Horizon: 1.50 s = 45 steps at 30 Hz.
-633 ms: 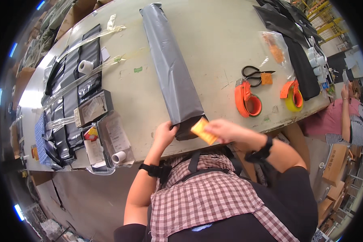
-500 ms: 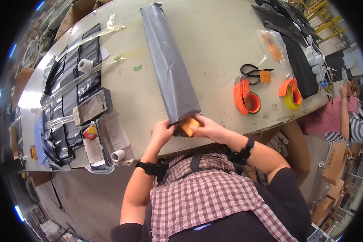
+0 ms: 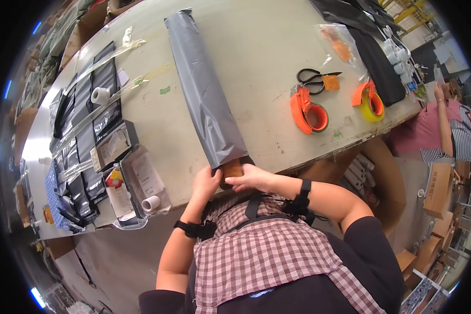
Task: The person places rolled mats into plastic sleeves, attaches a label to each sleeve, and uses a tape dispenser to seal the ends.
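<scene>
L hand [image 3: 206, 183] pinches near L corner of a long grey bag [image 3: 206, 94], which runs fwd from both hands along the desk [image 3: 267, 63]. R hand [image 3: 251, 178] is at the bag's mouth, touching an orange packet [image 3: 232, 168]; fingers partly hidden, can't tell if it pinches. Bag's prob. soft, thin & a bit slippery, w/ some stiffness from whatever fills it; best held by the lip. Packet looks light, best taken by its edges. Paper sheet [image 3: 147, 175] L of hands: print too small to read. Brown carton [image 3: 438, 189] far R: dark printed characters. No label seen on bag.
</scene>
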Tool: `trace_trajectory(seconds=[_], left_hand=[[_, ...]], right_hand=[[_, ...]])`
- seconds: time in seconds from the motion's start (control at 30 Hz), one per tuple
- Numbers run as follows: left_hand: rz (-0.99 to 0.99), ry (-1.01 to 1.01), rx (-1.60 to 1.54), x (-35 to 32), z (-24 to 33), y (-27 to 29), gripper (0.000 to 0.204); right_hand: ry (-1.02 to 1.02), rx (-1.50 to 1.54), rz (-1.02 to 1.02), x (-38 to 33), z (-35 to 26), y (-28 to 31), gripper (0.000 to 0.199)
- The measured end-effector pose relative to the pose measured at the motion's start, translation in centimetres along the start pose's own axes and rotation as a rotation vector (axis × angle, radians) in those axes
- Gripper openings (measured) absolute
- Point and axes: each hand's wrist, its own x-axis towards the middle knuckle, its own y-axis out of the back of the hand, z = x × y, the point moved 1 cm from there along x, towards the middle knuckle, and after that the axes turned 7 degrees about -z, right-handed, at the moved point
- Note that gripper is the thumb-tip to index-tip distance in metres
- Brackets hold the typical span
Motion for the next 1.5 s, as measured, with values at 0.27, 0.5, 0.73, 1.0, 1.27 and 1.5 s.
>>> trace_trajectory(seconds=[0.27,0.5,0.73,1.0,1.27,1.5], left_hand=[[-0.059,-0.037,-0.028,0.4,-1.3,-0.4,0.038],[-0.349,0.094,0.226,-1.8,-1.6,1.9,0.039],[-0.356,-0.043,0.309,-4.5,10.3,2.5,0.028],[0.082,-0.568,0.189,0.4,6.7,-3.4,0.013],[0.21,-0.393,0.059,-0.9,6.3,-4.7,0.015],[0.239,-0.534,0.166,-2.6,5.3,-4.3,0.013]], right_hand=[[0.385,0.431,0.102,5.4,2.3,2.2,0.027],[0.143,-0.052,-0.126,-1.0,0.9,4.6,0.053],[0.705,-1.21,0.699,-2.8,-3.1,4.1,0.026],[-0.102,-0.152,0.142,-0.7,-0.2,7.5,0.024],[-0.242,0.04,0.084,-2.0,-0.4,6.6,0.023],[-0.237,-0.06,0.107,-2.1,-1.4,4.6,0.023]])
